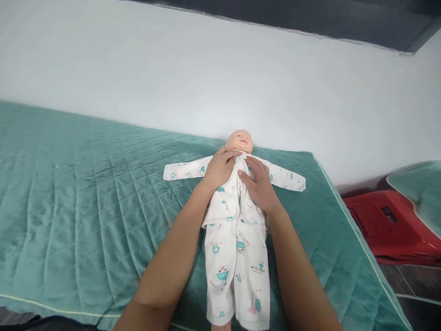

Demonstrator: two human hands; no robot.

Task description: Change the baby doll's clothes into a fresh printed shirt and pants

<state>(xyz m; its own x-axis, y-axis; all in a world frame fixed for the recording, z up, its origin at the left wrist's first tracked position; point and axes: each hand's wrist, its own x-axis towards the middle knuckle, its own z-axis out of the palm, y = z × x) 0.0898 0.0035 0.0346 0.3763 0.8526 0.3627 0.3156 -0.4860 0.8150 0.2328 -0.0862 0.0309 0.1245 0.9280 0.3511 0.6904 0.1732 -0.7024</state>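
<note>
A baby doll [240, 139] lies on its back, head toward the wall, dressed in a white printed baby shirt [222, 202] and matching pants [220, 262]. Both sleeves stretch out sideways. At the collar, my left hand [221, 168] has its fingers closed on the shirt's front edge. Just beside it, my right hand [259, 181] grips the other front edge near the neck. Below my hands the shirt front hangs partly apart, with a button on the placket. My fingertips partly hide the fastening at the neck.
A green quilted cover [103, 207] spreads under the doll, its right edge falling beyond the right sleeve. A white wall [193, 78] rises right behind the head. To the right stands a red plastic stool or chair [389, 225], beside another green cloth [420, 188].
</note>
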